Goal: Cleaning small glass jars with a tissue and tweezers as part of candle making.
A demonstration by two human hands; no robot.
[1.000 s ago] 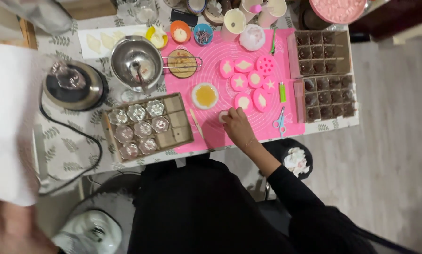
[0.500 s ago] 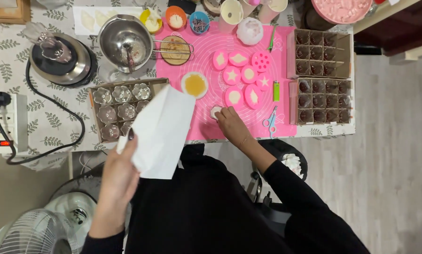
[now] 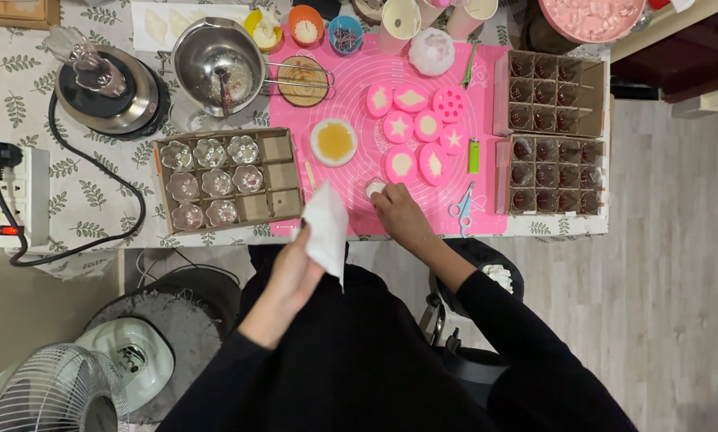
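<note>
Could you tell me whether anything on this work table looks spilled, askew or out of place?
Nothing looks spilled or damaged. The left hand holds a white sheet at the table edge; the right hand rests on a small white piece on the pink mat. The moulds sit in a tidy cluster.

A bright pink mat covers the middle of the table, over a white cloth printed with grey-green leaf sprigs. Pink moulds show pale cream fillings. The left hand holds a white paper sheet. Brown cardboard boxes line the right edge; the sleeves are black
</note>
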